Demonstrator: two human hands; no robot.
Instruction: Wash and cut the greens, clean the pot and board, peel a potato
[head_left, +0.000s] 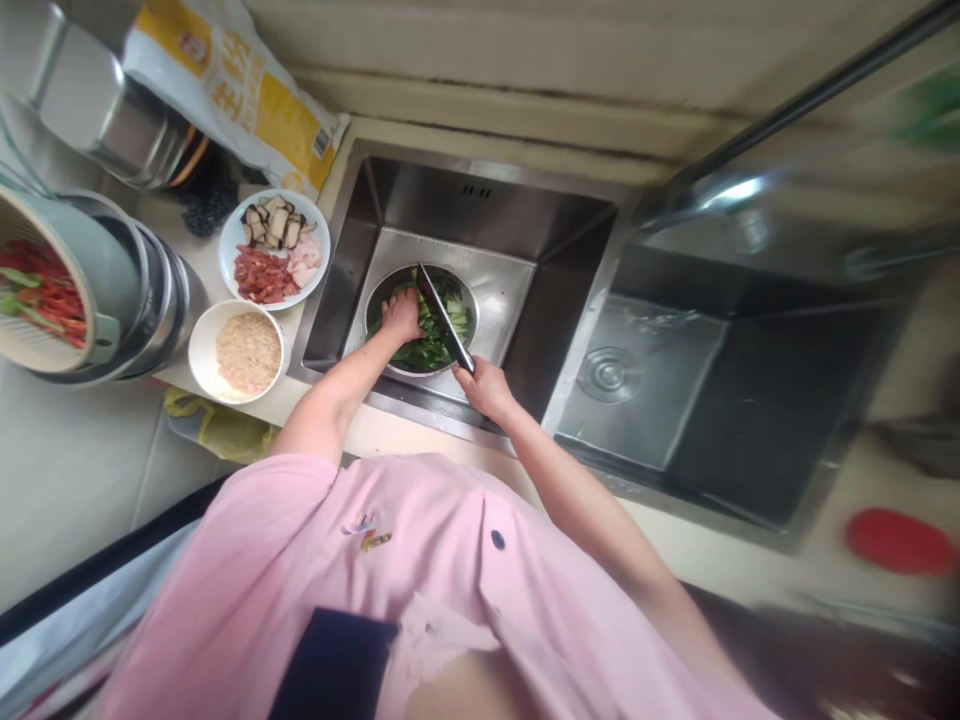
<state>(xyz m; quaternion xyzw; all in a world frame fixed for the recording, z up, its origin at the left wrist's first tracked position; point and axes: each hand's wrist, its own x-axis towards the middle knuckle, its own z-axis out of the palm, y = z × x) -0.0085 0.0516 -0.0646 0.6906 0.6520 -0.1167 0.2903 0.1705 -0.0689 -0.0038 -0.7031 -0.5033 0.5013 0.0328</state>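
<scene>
A round metal basin [474,345] sits on the floor of the left sink, with chopped leafy greens [427,350] inside. My left hand [401,315] reaches into the basin from the left, its fingers curled down on the greens; the fingertips are partly hidden among the leaves. In my right hand [486,388], at the basin's near right edge, is the black handle of a kitchen knife [442,310]. The knife's dark blade slants up and left across the basin, over the greens and just right of my left hand.
Left of the sink stand a plate [324,245] of sliced mushrooms and meat, a white bowl [202,345] of minced food, a colander [105,270] of red and green peppers, and a starch bag [247,100]. A second sink [637,400] and a red round object [900,541] lie rightward.
</scene>
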